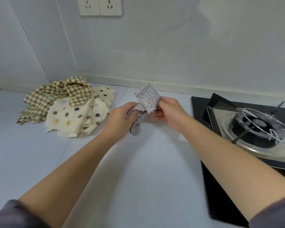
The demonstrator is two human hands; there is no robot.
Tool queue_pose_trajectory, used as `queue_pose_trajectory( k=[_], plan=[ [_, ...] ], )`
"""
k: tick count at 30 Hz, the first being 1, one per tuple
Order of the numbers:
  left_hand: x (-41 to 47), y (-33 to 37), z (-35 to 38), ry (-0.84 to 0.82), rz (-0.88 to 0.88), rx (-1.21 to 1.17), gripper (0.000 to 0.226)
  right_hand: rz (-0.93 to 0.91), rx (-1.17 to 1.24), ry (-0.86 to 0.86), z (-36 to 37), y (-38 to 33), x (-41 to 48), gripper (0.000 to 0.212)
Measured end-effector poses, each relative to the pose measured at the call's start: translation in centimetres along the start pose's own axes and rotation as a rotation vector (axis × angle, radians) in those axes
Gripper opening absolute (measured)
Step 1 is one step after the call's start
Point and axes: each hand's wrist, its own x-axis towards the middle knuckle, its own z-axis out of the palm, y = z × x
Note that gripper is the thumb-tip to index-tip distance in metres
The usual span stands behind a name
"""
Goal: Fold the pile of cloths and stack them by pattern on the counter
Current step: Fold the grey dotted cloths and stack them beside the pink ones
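Note:
A small lilac cloth with fine dark dots (148, 99) hangs crumpled above the counter, held between both hands. My left hand (120, 117) grips its lower left part, and a loose end dangles below the fingers. My right hand (169, 111) pinches its right edge. To the left on the counter lies an unfolded pile: green-and-cream checked cloths (56, 94) on top of cream cloths with large coloured dots (76, 117). How many cloths the pile holds is hidden by the folds.
The pale counter (138, 170) runs into a corner of grey walls. A black gas hob (224, 186) with a burner and wire pan support (258, 127) fills the right side. Wall sockets (99, 5) sit high on the back wall.

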Motion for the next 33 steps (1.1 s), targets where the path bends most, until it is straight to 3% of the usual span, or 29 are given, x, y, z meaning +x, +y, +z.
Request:
queue_pose_trajectory(
  k=[4,8,10,13,14,16,18,20,23,26,29,33],
  plan=[
    [-2.7,0.7,-1.6,0.0,-0.035,-0.076,0.029,-0.049,0.051,0.074,0.2,-0.5,-3.2,0.023],
    [-5.6,1.9,-4.2,0.062,-0.236,-0.519,0.025,-0.004,0.2,0.141,0.6,-0.8,-7.5,0.018],
    [-6.5,2.2,-6.0,0.099,-0.331,-0.609,0.02,0.052,0.123,0.181,0.8,-1.1,-9.5,0.013],
    [-7.3,1.6,-7.9,0.194,-0.394,-0.54,0.009,0.172,-0.315,0.351,1.1,-1.1,-12.4,0.026],
    [-7.3,1.2,-8.3,0.222,-0.413,-0.522,0.009,0.205,-0.323,0.378,1.1,-0.7,-13.0,0.029],
    [-7.6,0.6,-8.6,0.218,-0.438,-0.428,0.033,0.203,-0.295,0.385,1.8,0.3,-13.9,0.024],
    [-8.3,0.3,-8.3,0.144,-0.378,-0.233,0.056,0.069,-0.45,0.439,2.3,1.9,-13.9,0.021],
    [-9.7,0.3,-7.6,0.103,-0.195,0.018,0.061,-0.179,-0.74,0.503,2.6,2.9,-14.3,0.028],
    [-10.9,0.0,-6.6,0.125,0.099,0.345,0.033,-0.383,-0.887,0.417,3.4,3.5,-14.8,0.019],
    [-11.0,-0.6,-5.7,-0.105,0.095,0.471,0.014,-0.3,-0.967,0.253,4.0,4.2,-14.9,0.018],
    [-10.5,-1.7,-5.0,-0.318,0.096,0.523,0.037,-0.33,-1.237,0.3,4.0,4.8,-14.4,0.022],
    [-10.3,-2.9,-4.2,-0.432,0.132,0.603,0.077,-0.419,-1.45,0.218,3.7,5.9,-12.9,0.044]
  ],
)
